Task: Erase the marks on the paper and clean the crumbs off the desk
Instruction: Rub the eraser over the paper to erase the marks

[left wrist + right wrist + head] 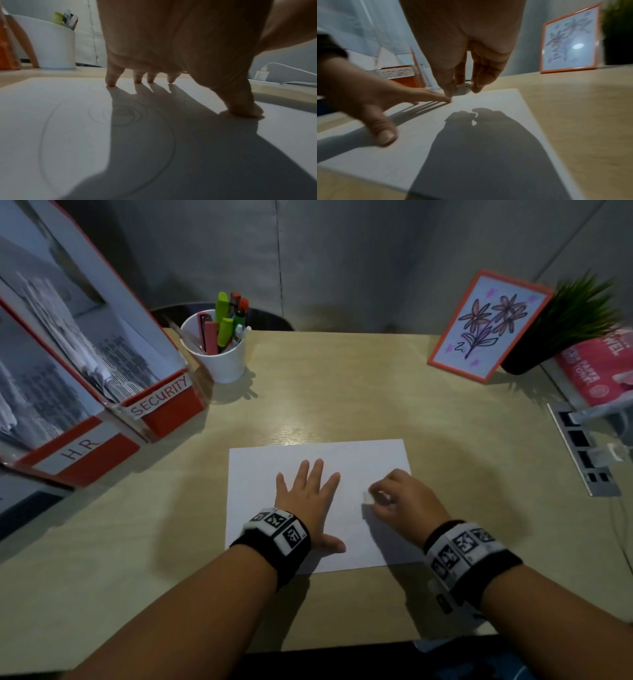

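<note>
A white sheet of paper point(260, 474) lies on the wooden desk point(342, 392) in front of me. My left hand point(306, 491) lies spread flat on its middle, fingers straight, pressing it down. Faint pencil circles point(123, 115) show on the paper point(51, 108) under that hand point(171, 54) in the left wrist view. My right hand point(399, 494) pinches a small white eraser point(368, 497) just above the sheet's right part. In the right wrist view the eraser point(462, 90) sits between thumb and fingertips point(477, 86) over the paper point(488, 100), near the left hand point(368, 97).
Red file boxes point(102, 412) marked SECURITY and H.R. stand at the left. A white cup of pens point(219, 350) stands behind the paper. A framed flower drawing point(486, 326), a potted plant point(575, 316) and a pink paper towel pack point(596, 371) are at the back right, a socket strip point(582, 450) along the right edge.
</note>
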Motion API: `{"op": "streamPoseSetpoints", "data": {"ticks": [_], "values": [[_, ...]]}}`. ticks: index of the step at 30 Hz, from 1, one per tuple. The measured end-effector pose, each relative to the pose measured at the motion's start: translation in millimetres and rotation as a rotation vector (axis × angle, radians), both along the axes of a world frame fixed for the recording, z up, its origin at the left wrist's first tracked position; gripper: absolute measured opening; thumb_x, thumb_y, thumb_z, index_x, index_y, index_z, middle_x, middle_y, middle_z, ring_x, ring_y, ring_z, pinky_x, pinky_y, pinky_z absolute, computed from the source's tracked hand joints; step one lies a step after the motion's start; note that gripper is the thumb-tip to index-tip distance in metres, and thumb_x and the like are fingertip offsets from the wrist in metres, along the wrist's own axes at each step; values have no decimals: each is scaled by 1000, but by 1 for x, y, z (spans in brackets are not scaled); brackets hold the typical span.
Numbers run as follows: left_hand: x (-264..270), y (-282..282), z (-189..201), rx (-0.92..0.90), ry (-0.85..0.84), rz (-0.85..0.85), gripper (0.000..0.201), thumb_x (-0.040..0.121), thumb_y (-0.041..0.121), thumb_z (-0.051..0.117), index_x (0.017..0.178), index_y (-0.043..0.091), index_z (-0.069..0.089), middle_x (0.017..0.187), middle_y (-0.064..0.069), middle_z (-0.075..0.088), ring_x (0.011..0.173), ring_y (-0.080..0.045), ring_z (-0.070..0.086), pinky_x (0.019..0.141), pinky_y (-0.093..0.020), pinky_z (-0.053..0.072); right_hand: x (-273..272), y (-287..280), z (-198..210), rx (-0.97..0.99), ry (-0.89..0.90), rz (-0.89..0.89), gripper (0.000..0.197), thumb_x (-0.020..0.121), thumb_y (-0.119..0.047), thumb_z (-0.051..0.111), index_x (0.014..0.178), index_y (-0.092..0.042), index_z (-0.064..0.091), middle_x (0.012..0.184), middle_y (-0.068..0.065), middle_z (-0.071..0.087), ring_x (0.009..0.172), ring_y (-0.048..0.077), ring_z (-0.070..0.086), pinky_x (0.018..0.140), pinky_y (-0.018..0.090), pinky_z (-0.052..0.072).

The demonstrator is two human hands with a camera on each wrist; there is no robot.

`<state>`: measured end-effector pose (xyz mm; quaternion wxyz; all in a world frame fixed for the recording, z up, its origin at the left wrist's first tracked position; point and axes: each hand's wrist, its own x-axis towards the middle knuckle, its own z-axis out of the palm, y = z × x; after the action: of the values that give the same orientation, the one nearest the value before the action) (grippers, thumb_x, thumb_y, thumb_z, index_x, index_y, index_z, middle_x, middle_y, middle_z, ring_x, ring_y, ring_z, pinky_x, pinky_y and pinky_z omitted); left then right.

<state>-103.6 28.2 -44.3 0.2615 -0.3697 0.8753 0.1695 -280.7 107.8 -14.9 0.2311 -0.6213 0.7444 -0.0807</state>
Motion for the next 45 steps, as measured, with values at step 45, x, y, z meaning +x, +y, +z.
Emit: {"op": "streamPoseSetpoints", "data": {"ticks": [45], "values": [[-6,1,-11,24,-59,32,129,66,77,62,147,27,-25,153,-9,-35,141,-34,-29,112,-67,-2,25,-31,-23,46,71,-135,30,91,-32,54,72,-8,57,79,2,45,65,19,50,62,28,42]]}}
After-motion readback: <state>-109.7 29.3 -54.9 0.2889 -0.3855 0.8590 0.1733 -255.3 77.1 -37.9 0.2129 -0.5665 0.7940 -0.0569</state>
